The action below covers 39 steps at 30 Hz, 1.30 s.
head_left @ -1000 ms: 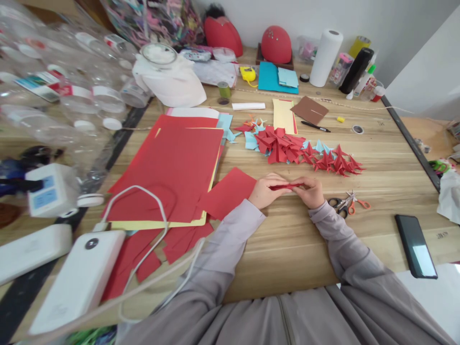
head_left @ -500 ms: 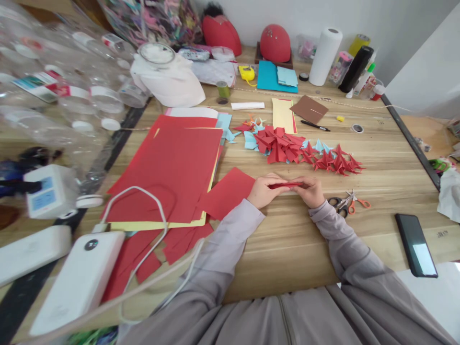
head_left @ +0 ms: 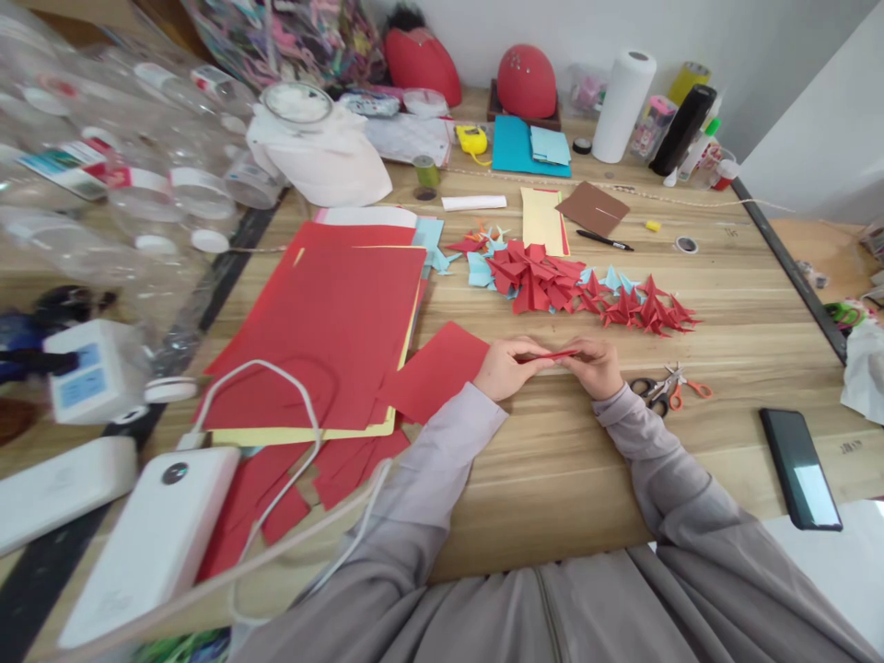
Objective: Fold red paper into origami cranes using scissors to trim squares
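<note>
A small folded red paper (head_left: 561,354) is pinched between my two hands near the middle of the table. My left hand (head_left: 509,368) grips its left end, fingers closed. On the right end, my right hand (head_left: 595,367) is closed around it too. Just beyond the hands lie folded red paper pieces (head_left: 539,276) and star-like red ones (head_left: 653,308), with some light blue ones (head_left: 614,281) among them. A square red sheet (head_left: 442,368) rests beside my left wrist, touching a stack of large red sheets (head_left: 338,322).
Scissors (head_left: 669,389) lie right of my right hand, and a phone (head_left: 799,468) farther right. White power banks (head_left: 148,543) and a cable (head_left: 304,405) are at the left front. Plastic bottles (head_left: 124,184) crowd the left. A black pen (head_left: 605,240) lies beyond the folded pieces.
The red paper between my hands has turned slightly, and less of it shows beside my left fingers. Both hands stay in nearly the same place.
</note>
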### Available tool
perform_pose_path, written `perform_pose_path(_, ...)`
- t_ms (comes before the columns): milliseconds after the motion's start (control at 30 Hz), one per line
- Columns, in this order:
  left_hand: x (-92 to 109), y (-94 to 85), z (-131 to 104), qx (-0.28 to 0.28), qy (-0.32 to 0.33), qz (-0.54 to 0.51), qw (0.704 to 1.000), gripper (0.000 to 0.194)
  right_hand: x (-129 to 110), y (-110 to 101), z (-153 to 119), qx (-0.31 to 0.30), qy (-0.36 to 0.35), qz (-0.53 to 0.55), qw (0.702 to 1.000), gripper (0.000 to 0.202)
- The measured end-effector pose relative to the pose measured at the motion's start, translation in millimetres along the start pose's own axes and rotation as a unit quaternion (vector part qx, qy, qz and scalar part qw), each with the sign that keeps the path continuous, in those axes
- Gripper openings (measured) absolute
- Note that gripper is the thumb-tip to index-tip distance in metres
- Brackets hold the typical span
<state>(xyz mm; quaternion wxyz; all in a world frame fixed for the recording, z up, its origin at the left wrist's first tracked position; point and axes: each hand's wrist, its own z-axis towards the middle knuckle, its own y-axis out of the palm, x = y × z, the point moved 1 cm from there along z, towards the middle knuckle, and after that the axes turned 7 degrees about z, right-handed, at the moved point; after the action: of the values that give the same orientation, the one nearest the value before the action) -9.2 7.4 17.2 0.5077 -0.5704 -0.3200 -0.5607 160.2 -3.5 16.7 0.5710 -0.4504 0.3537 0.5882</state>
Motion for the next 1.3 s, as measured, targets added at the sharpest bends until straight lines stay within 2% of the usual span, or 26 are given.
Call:
perform_pose_path(200, 1, -2.9, 0, -0.011, -0.043, -0.005, 0.999, 0.025, -7, 2, 1, -0.033, 0.018, 0.011, 0.999, 0.017)
perform_pose_path(400, 3, -2.2, 0, -0.025, -0.075, -0.055, 0.995, 0.028, -11, 2, 2, -0.05, 0.016, 0.022, 0.998, 0.019)
perform_pose_path(633, 4, -0.8, -1, -0.007, -0.062, -0.054, 0.997, 0.03, -8, 2, 2, -0.038, 0.026, 0.015, 0.999, 0.021)
perform_pose_path(800, 1, -0.1, -1, 0.021, -0.057, -0.032, 0.998, 0.028, 1, 5, -1, -0.043, 0.081, 0.099, 0.991, 0.029)
perform_pose_path(900, 0, 0.6, -1, 0.022, -0.049, -0.026, 0.998, 0.026, 7, 6, -2, -0.02, 0.104, 0.123, 0.987, 0.032)
perform_pose_path(1000, -1, 0.7, -1, 0.027, -0.029, -0.01, 0.999, 0.022, 11, 5, -2, -0.001, 0.087, 0.106, 0.991, 0.029)
perform_pose_path(1100, -2, 0.2, -2, 0.056, 0.017, 0.047, 0.997, 0.016, 11, 4, -1, -0.006, 0.055, 0.074, 0.996, 0.027)
perform_pose_path(1200, -3, 0.2, -2, 0.084, 0.088, 0.141, 0.983, 0.012, 8, 2, -1, -0.021, 0.0, -0.015, 1.0, 0.023)
perform_pose_path(1300, -5, 0.5, -3, 0.076, 0.155, 0.222, 0.96, 0.016, 5, 2, -1, -0.044, -0.071, -0.121, 0.989, 0.015)
